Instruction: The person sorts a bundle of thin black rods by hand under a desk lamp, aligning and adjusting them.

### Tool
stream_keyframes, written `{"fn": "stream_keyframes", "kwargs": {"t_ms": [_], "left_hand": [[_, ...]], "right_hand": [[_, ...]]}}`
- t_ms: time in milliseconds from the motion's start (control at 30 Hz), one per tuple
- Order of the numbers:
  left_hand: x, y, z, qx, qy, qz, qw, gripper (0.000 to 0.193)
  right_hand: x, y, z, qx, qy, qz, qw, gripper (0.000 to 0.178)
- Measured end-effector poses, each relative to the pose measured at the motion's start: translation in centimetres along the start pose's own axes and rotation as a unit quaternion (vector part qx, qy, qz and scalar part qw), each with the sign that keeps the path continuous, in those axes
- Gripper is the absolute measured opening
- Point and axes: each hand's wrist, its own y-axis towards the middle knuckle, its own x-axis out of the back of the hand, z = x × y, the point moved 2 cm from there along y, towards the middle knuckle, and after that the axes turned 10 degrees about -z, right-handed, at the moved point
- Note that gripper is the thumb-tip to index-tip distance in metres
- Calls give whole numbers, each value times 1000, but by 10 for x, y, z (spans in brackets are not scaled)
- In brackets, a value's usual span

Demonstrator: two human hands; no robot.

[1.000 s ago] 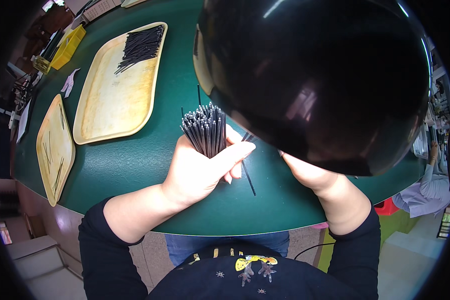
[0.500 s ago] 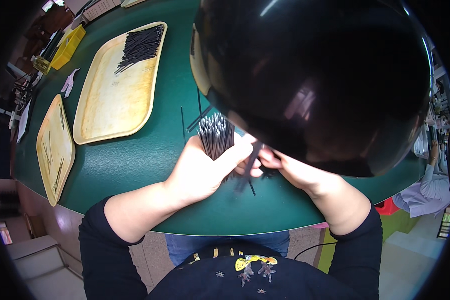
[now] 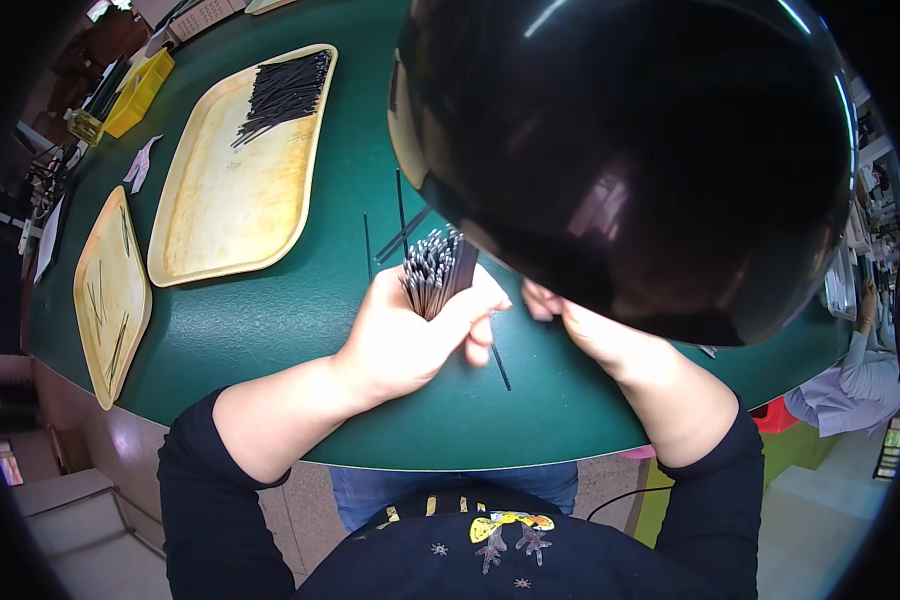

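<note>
While the left hand point(image 3: 410, 335) closes around a bundle of thin black sticks point(image 3: 432, 272), held upright just above the green tabletop point(image 3: 300, 320), the right hand point(image 3: 580, 325) sits beside it, largely hidden under a glossy black dome; whether it grips anything I cannot tell. A loosened fist could let sticks slide out and scatter among the loose ones lying on the table. Their ends look pale, even and tightly packed.
</note>
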Motion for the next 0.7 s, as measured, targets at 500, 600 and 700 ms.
{"fn": "stream_keyframes", "kwargs": {"t_ms": [500,600,700], "left_hand": [[-8,-8,-13,185,-164,-1,969,13],[-8,-8,-13,188,-135,-17,973,12],[-9,-9,-16,228,-196,-7,954,9]], "right_hand": [[0,-2,43,75,89,-108,987,32],[-1,-3,47,63,191,-85,976,38],[0,-4,28,61,254,-104,960,40]]}}
